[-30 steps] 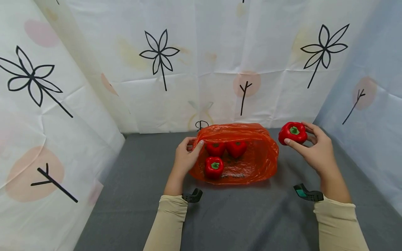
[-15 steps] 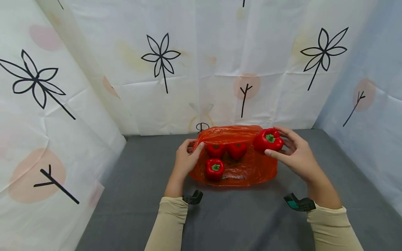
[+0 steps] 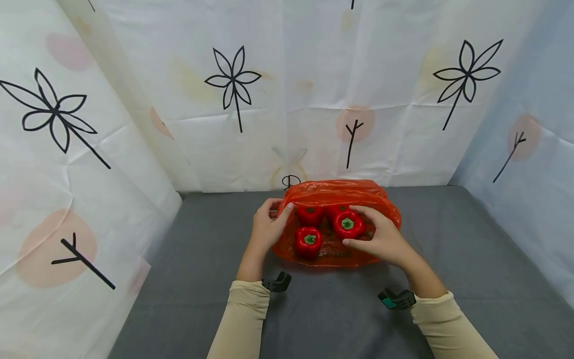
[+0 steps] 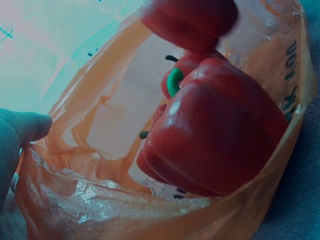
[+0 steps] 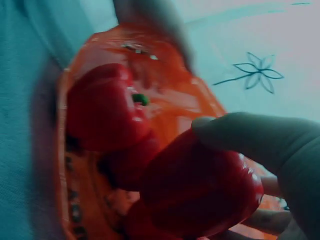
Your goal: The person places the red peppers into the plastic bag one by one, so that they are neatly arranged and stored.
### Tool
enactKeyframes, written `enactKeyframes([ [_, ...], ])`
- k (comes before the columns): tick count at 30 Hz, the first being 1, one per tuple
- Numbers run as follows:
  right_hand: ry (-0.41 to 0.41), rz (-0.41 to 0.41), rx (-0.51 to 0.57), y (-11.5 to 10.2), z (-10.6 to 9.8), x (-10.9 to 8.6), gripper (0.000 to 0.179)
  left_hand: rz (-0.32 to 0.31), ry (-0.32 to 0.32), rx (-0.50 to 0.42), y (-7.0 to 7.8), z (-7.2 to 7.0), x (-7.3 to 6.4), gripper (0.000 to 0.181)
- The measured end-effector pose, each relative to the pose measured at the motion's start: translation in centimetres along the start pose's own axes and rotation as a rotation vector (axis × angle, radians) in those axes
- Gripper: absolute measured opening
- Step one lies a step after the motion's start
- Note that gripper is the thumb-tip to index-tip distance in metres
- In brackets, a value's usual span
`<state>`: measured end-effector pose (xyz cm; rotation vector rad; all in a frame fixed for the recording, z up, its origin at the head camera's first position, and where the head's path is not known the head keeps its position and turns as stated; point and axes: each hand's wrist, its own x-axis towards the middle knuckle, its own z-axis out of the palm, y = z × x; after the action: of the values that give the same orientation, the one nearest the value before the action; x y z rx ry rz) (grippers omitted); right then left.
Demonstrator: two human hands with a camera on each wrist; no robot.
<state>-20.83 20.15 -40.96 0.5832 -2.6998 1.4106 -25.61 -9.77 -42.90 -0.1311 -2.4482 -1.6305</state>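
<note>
An orange plastic bag (image 3: pixel 358 189) lies with its mouth open toward me. My left hand (image 3: pixel 267 225) grips the left edge of its mouth between thumb and fingers. My right hand (image 3: pixel 384 238) holds a red bell pepper (image 3: pixel 350 224) with a green stem, thumb in front and fingers behind, over the bag's mouth. Inside the bag, a bell pepper (image 3: pixel 308 242) sits at the front left, with two more red ones behind; the rear right one (image 3: pixel 332 211) is partly hidden by the held pepper. In the right wrist view the held bell pepper (image 5: pixel 200 185) overlaps the ones inside.
A grey cloth (image 3: pixel 202 279) covers the table under the bag. White patterned curtains (image 3: pixel 287 89) stand behind it and along both sides. Each wrist wears a dark camera mount, such as the right one (image 3: pixel 397 299).
My right hand has carried the bell pepper leftward from beside the bag to over its mouth. My left hand keeps its grip on the bag's edge.
</note>
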Motion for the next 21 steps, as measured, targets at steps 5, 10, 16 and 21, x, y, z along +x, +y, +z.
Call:
enactKeyframes([
  [5,-0.025,0.009,-0.047,0.6,1.4,0.3,0.083,-0.006,-0.006,-0.003,0.1,-0.1,0.0,0.041],
  [10,-0.057,0.028,-0.087,0.9,2.2,0.4,0.082,-0.011,-0.012,-0.008,0.1,-0.2,0.1,0.044],
  [16,-0.077,0.039,-0.134,1.2,2.5,0.4,0.081,-0.010,-0.014,-0.010,0.1,-0.2,0.1,0.042],
  [21,-0.072,0.047,-0.181,1.3,2.8,0.4,0.080,-0.003,-0.010,-0.015,0.0,-0.2,0.1,0.041],
])
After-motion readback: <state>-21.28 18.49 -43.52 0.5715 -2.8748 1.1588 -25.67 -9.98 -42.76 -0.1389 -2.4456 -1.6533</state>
